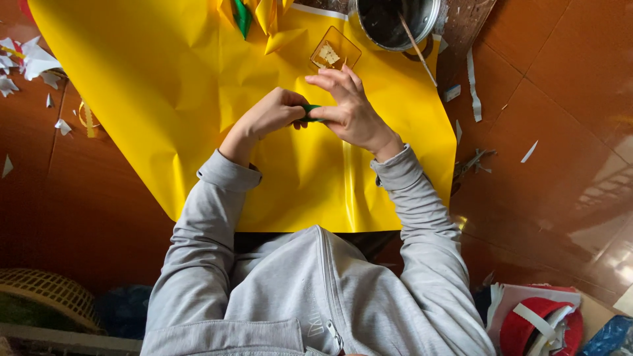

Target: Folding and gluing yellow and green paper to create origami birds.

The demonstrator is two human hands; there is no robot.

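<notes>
My left hand [273, 113] and my right hand [351, 112] meet over a big yellow sheet [165, 79] spread on the brown floor. Both pinch a small green piece [311, 111] between them; only a sliver of it shows between the fingers. The left fingers are curled tight, while the upper fingers of the right hand are spread. Grey sleeves cover both arms. Just beyond the hands lies a small clear square dish [335, 53] holding something pale.
A metal pot [395, 23] with a stick in it stands at the top right. Folded yellow and green paper shapes [260, 16] lie at the top. White paper scraps [30, 62] litter the left floor. A woven basket [46, 296] sits bottom left, red and white items [537, 323] bottom right.
</notes>
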